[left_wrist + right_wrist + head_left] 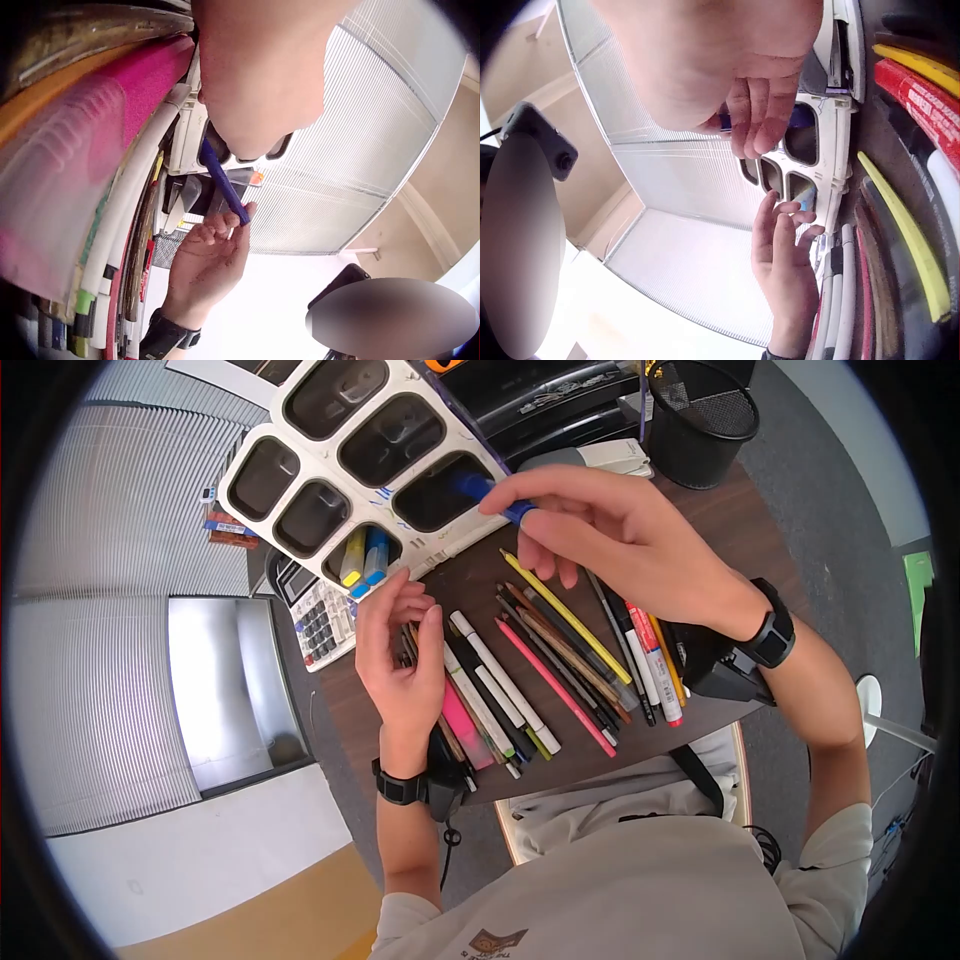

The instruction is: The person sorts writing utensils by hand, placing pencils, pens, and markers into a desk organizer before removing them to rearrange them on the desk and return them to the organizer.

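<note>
My right hand (620,535) pinches a blue marker (225,184) between thumb and forefinger. The marker's far end reaches into the right-hand compartment of a white organizer (315,463) with several dark openings. Relaxed and slightly bent, the fingers of my left hand (400,660) hold nothing; they hover by the organizer's lower corner. Just beyond those fingertips, a yellow highlighter (353,557) and a blue highlighter (376,555) stand in the lowest compartment. In the right wrist view, my palm hides most of the blue marker.
Pens and pencils lie in rows on the dark table, among them a yellow pencil (565,615), a pink pencil (560,690) and a red-and-white marker (655,660). A calculator (320,625) sits left of the organizer. At the back right are a stapler (615,457) and a black mesh cup (705,435).
</note>
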### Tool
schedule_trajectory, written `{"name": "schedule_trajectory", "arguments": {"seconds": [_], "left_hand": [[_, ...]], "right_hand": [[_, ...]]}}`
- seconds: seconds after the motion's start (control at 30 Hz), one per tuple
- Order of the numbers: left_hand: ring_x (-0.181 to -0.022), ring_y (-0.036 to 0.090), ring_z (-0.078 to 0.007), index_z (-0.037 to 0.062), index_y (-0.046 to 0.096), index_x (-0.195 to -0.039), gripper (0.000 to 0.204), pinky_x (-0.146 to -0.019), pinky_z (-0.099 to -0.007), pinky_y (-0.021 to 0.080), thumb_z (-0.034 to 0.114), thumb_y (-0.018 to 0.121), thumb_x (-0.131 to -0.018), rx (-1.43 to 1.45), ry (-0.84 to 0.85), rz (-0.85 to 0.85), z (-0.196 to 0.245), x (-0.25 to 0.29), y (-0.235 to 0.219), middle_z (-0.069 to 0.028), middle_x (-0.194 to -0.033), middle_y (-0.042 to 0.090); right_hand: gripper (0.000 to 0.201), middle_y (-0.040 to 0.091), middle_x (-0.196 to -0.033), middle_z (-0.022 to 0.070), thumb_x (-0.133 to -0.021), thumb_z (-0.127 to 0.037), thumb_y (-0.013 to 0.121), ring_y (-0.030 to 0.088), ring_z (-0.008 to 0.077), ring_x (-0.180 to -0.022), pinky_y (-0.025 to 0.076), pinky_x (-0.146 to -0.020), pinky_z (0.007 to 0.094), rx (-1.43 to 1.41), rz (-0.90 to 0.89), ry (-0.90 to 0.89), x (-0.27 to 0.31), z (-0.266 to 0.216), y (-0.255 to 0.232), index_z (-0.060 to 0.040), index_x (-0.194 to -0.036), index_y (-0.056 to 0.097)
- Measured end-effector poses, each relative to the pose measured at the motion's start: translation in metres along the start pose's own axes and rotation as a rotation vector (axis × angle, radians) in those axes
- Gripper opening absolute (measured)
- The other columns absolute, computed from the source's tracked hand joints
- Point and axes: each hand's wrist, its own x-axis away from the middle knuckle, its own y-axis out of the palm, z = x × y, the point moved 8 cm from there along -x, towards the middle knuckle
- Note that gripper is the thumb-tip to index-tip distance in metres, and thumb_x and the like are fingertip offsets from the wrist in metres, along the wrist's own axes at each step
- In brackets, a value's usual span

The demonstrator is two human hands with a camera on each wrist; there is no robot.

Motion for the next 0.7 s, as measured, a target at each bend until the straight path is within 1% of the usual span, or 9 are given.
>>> {"name": "schedule_trajectory", "arguments": {"seconds": [0.2, 0.3, 0.37, 0.4, 0.43, 0.5, 0.57, 0.63, 0.7], "left_hand": [[-0.107, 0.07, -0.0174, -0.0035, 0.06, -0.15, 0.049, -0.096, -0.0319, 0.057, -0.01, 0.063, -0.101, -0.096, 0.058, -0.088, 0.012, -0.001, 0.006, -0.0127, -0.124, 0.069], [-0.1, 0.073, -0.023, -0.0039, 0.06, -0.15, 0.061, -0.091, -0.0349, 0.059, -0.008, 0.075, -0.091, -0.033, 0.113, -0.12, 0.016, -0.001, 0.013, -0.0178, -0.119, 0.075], [-0.102, 0.074, -0.0252, -0.0034, 0.058, -0.153, 0.067, -0.094, -0.0365, 0.059, -0.006, 0.078, -0.089, -0.062, 0.161, -0.175, 0.025, 0.001, 0.015, -0.0185, -0.122, 0.076], [-0.104, 0.074, -0.0263, -0.0031, 0.057, -0.155, 0.07, -0.095, -0.0373, 0.059, -0.004, 0.079, -0.089, -0.075, 0.184, -0.204, 0.028, 0.002, 0.017, -0.0188, -0.123, 0.076], [-0.105, 0.074, -0.0298, -0.0024, 0.055, -0.157, 0.079, -0.096, -0.0401, 0.059, 0.003, 0.085, -0.084, -0.097, 0.244, -0.22, 0.029, 0.002, 0.018, -0.0187, -0.124, 0.076], [-0.107, 0.074, -0.0311, -0.0022, 0.055, -0.156, 0.081, -0.096, -0.0413, 0.058, 0.007, 0.086, -0.082, -0.085, 0.269, -0.291, 0.027, 0.006, 0.021, -0.0186, -0.126, 0.076], [-0.111, 0.074, -0.0337, -0.0013, 0.059, -0.153, 0.082, -0.097, -0.043, 0.058, 0.016, 0.09, -0.079, -0.058, 0.236, -0.349, 0.026, 0.007, 0.023, -0.018, -0.13, 0.076], [-0.113, 0.073, -0.0347, -0.0009, 0.061, -0.151, 0.081, -0.098, -0.0431, 0.057, 0.019, 0.092, -0.078, -0.024, 0.267, -0.382, 0.028, 0.004, 0.026, -0.0179, -0.132, 0.076], [-0.114, 0.073, -0.0371, -0.0005, 0.064, -0.147, 0.081, -0.097, -0.0436, 0.058, 0.026, 0.094, -0.076, -0.005, 0.281, -0.4, 0.025, 0.004, 0.028, -0.0179, -0.132, 0.076]], "right_hand": [[0.035, 0.077, -0.097, 0.0076, -0.107, -0.014, 0.067, 0.071, 0.0121, -0.085, 0.057, -0.075, 0.0282, 0.205, -0.026, -0.025, 0.001, 0.008, 0.004, -0.0063, -0.141, 0.067], [0.035, 0.077, -0.097, 0.01, -0.105, -0.015, 0.069, 0.073, 0.0169, -0.082, 0.057, -0.072, 0.0312, 0.28, -0.123, -0.13, 0.002, 0.002, 0.012, -0.0069, -0.139, 0.068], [0.034, 0.077, -0.095, 0.0111, -0.104, -0.016, 0.07, 0.073, 0.0207, -0.08, 0.058, -0.07, 0.0337, 0.28, -0.222, -0.213, 0.005, -0.003, 0.021, -0.0071, -0.137, 0.07], [0.034, 0.077, -0.095, 0.0114, -0.103, -0.017, 0.07, 0.073, 0.0219, -0.079, 0.058, -0.07, 0.0343, 0.286, -0.277, -0.19, 0.007, -0.002, 0.025, -0.0071, -0.135, 0.071], [0.033, 0.077, -0.094, 0.0117, -0.103, -0.017, 0.07, 0.073, 0.0231, -0.079, 0.059, -0.07, 0.0349, 0.291, -0.332, -0.166, 0.01, -0.001, 0.029, -0.007, -0.134, 0.072], [0.033, 0.077, -0.093, 0.0129, -0.103, -0.021, 0.07, 0.074, 0.0255, -0.077, 0.059, -0.071, 0.0367, 0.258, -0.445, -0.102, 0.014, 0.003, 0.038, -0.0074, -0.133, 0.073], [0.036, 0.076, -0.093, 0.0143, -0.102, -0.023, 0.071, 0.074, 0.0268, -0.077, 0.059, -0.071, 0.0377, 0.256, -0.508, -0.058, 0.017, 0.006, 0.041, -0.0083, -0.136, 0.073], [0.042, 0.076, -0.094, 0.0172, -0.101, -0.025, 0.072, 0.073, 0.029, -0.078, 0.059, -0.071, 0.0392, 0.271, -0.567, -0.007, 0.021, 0.007, 0.043, -0.0099, -0.14, 0.071], [0.044, 0.076, -0.096, 0.018, -0.101, -0.025, 0.072, 0.074, 0.0292, -0.079, 0.059, -0.071, 0.0393, 0.306, -0.599, -0.021, 0.023, 0.01, 0.047, -0.0106, -0.142, 0.07]]}}
